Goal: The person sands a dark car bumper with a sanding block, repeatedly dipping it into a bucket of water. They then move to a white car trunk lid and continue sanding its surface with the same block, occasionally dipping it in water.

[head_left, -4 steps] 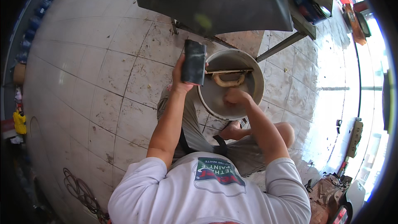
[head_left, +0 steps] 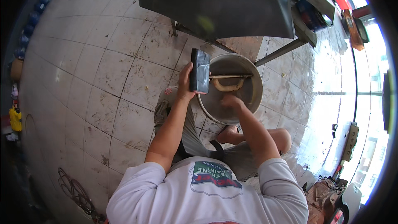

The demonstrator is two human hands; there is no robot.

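"In the head view, what has the left hand [head_left: 186, 84] got?"

"Its fingers are clamped on a black block [head_left: 200, 72], beside the near-left part of the bucket [head_left: 255, 98] as seen."

"And the right hand [head_left: 231, 101]?"

"Down inside the bucket, right of the left fingers. Its fingertips are hidden; can't tell if they're apart or together. Just beyond them is a curved tan piece [head_left: 228, 88]."

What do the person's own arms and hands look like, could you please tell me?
The left hand and right hand are gloveless, and the forearms are uncovered, with no watch, band or cable visible. The short, loose white sleeves show no markings. Whether the right hand wears a ring cannot be told.
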